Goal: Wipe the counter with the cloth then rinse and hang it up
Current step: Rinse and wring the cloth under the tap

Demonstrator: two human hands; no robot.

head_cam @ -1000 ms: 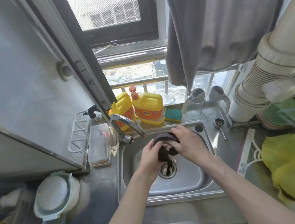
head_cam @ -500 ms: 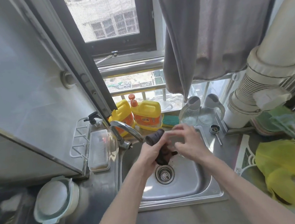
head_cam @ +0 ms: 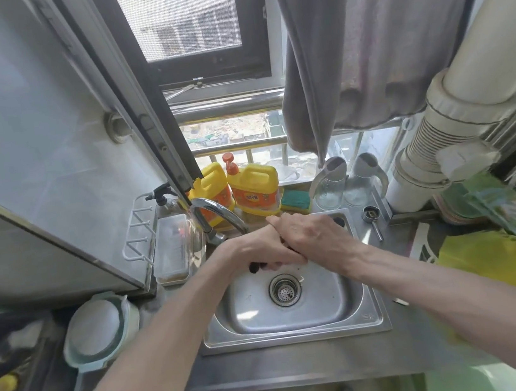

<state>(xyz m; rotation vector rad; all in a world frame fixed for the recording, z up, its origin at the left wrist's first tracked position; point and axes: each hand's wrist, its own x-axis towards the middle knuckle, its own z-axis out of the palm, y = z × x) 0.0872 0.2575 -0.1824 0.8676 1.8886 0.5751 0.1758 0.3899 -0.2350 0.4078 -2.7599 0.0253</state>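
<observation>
Over the steel sink (head_cam: 371, 318), my left hand (head_cam: 257, 250) and my right hand (head_cam: 310, 234) are pressed together around the dark cloth (head_cam: 255, 267). Only a small dark end of the cloth shows below my left fingers; the rest is hidden inside both fists. My hands sit just in front of the curved tap (head_cam: 219, 212), above the round drain strainer (head_cam: 285, 290). No water is visibly running from the tap.
Two yellow detergent jugs (head_cam: 253, 186), a green sponge (head_cam: 295, 199) and two clear jugs (head_cam: 327, 182) line the sill behind the sink. A grey towel (head_cam: 360, 38) hangs over the window rail. A white lidded bowl (head_cam: 98, 327) sits left; a yellow bag (head_cam: 498, 264) right.
The bunched cloth that stuck out above my left hand is now squeezed out of sight between both hands. My hands have closed together and the view has tilted up.
</observation>
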